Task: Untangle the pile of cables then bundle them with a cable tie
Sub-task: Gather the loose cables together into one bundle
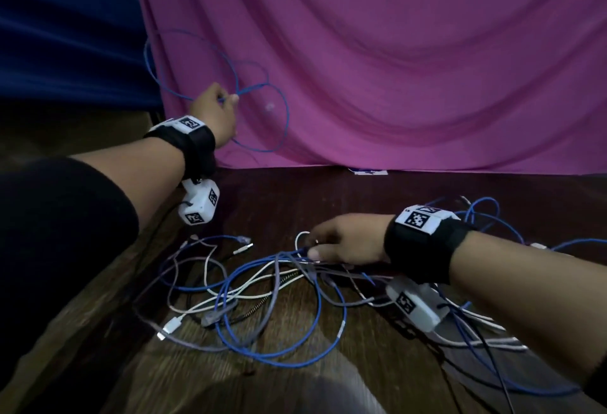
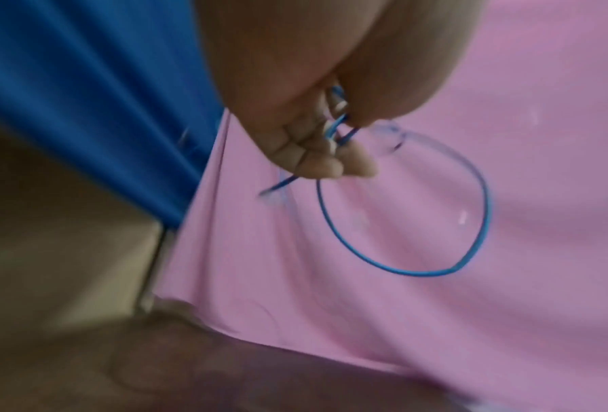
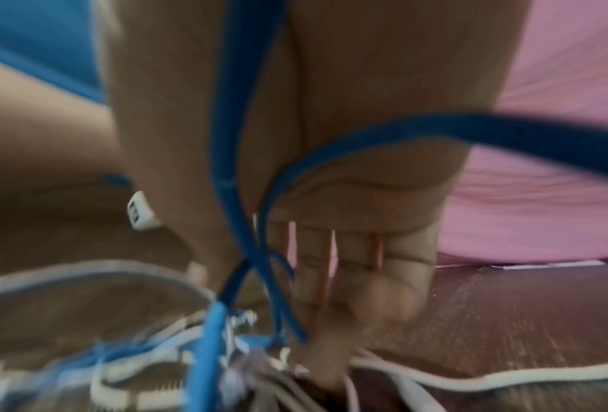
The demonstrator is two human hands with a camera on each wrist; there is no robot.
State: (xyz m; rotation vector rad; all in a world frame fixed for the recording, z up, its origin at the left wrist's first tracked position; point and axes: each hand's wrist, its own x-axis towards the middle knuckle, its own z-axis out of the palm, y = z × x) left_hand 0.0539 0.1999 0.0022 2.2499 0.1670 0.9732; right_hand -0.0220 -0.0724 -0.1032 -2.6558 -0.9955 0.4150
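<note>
Dark wooden floor below draped pink cloth.

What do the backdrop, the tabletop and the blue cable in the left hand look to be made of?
Pink backdrop: soft draped cloth with a slight sheen, judging by its folds. Tabletop: dark wood or wood-look veneer, grain visible, glossy. Blue cable held in the left hand: thin, flexible, apparently smooth plastic-jacketed.

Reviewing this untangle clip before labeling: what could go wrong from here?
1. The left hand holds a thin blue cable raised in loose loops; these could snag on each other and re-knot.
2. The right hand pinches into the cable pile; pulling there may tighten crossings.
3. No cable tie is visible.
</note>
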